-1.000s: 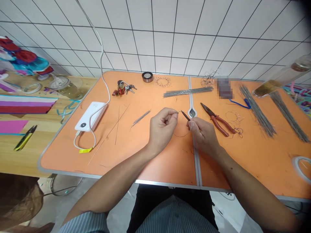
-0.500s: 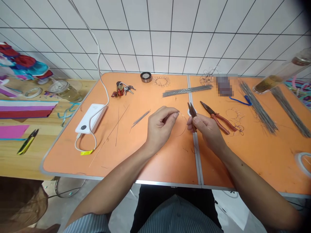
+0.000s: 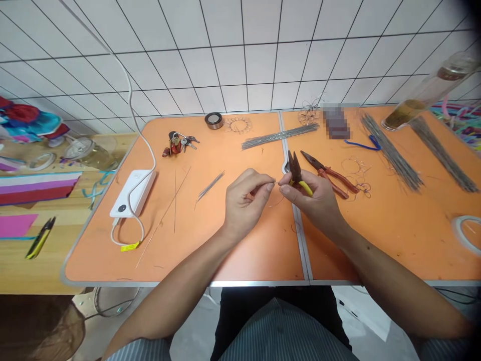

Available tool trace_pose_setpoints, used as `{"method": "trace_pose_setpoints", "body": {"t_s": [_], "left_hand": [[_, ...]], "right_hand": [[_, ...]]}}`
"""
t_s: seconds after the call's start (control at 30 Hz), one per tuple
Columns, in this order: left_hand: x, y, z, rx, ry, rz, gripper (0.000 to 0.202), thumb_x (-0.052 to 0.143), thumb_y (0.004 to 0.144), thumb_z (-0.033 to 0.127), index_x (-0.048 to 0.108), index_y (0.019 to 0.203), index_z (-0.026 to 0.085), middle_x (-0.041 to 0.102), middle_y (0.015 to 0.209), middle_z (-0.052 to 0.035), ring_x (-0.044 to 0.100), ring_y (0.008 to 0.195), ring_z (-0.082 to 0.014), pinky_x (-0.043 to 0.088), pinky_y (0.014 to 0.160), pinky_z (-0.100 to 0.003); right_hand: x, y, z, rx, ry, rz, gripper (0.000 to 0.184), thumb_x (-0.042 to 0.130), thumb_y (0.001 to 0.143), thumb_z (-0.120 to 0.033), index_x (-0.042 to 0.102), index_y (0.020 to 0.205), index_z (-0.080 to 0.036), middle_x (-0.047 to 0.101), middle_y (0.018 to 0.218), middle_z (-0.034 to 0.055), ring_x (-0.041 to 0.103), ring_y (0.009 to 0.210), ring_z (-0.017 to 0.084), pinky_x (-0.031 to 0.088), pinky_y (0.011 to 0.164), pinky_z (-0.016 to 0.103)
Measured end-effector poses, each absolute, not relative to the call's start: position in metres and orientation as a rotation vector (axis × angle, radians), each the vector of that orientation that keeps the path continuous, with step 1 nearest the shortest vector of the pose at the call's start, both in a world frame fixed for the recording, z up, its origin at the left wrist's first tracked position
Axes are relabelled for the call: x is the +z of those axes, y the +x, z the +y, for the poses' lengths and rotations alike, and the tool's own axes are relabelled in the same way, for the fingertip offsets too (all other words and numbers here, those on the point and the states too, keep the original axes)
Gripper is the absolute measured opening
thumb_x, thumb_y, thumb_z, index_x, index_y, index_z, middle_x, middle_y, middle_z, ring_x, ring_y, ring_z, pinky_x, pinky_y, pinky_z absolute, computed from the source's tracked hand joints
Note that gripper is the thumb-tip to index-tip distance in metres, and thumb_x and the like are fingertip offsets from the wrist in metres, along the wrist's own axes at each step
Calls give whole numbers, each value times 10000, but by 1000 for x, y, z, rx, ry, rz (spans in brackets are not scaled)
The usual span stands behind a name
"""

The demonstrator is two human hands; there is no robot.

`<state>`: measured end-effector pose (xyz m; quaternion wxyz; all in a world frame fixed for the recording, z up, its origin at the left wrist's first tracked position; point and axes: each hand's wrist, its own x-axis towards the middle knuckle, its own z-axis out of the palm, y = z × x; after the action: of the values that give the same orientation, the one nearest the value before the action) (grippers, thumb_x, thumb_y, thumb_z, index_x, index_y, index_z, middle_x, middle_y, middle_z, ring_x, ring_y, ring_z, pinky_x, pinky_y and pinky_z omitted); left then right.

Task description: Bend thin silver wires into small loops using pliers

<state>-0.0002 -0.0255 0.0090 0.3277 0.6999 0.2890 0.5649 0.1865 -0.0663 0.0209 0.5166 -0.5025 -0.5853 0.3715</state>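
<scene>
The left hand pinches a thin wire with its fingertips, and this wire is between the two hands. The right hand grips small pliers with yellow handles; red pliers lie just beyond it.

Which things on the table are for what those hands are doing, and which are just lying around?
For the job:
left hand pinching a thin wire
right hand holding yellow-handled pliers
red-handled pliers
bundle of straight wires

Just lying around:
keys
white power bank
tape roll
</scene>
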Motion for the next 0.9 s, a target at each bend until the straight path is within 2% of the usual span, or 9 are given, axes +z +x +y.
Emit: {"method": "trace_pose_setpoints", "body": {"t_s": [0.2, 0.37, 0.53, 0.73, 0.9], "left_hand": [[9, 0, -25, 1483, 1831, 766, 138, 764, 1015, 310, 815, 906, 243, 668, 761, -14, 558, 705, -150, 450, 668, -302], [9, 2, -26, 1474, 1824, 811, 167, 783, 1005, 371, 822, 895, 252, 667, 743, -18, 554, 702, -159, 456, 662, -311], [10, 2, -26, 1473, 1816, 792, 141, 798, 994, 350, 827, 893, 257, 679, 749, -14, 564, 702, -151, 453, 665, -300], [7, 2, -25, 1345, 1704, 829, 230, 821, 969, 457, 836, 876, 248, 685, 767, -25, 575, 712, -156, 448, 674, -304], [4, 2, -25, 1286, 1614, 811, 169, 828, 971, 398, 843, 890, 250, 714, 814, -32, 634, 797, -169, 474, 753, -317]], "right_hand": [[25, 183, -66, 785, -1202, -1434, 33, 745, 939, -268, 765, 937, -242, 732, 872, 10, 640, 801, 187, 531, 747, 333], [23, 180, -67, 674, -1183, -1482, 58, 715, 937, -225, 761, 958, -251, 753, 901, 16, 692, 852, 205, 566, 784, 347], [21, 181, -67, 612, -1146, -1530, 76, 692, 948, -201, 748, 961, -252, 751, 895, 11, 683, 819, 193, 553, 784, 347], [20, 180, -67, 560, -1164, -1560, 83, 664, 961, -195, 712, 916, -246, 713, 853, 14, 650, 784, 193, 510, 740, 348], [17, 179, -67, 551, -1163, -1551, 70, 686, 959, -198, 707, 909, -243, 714, 863, 11, 643, 774, 184, 496, 725, 341]]}}
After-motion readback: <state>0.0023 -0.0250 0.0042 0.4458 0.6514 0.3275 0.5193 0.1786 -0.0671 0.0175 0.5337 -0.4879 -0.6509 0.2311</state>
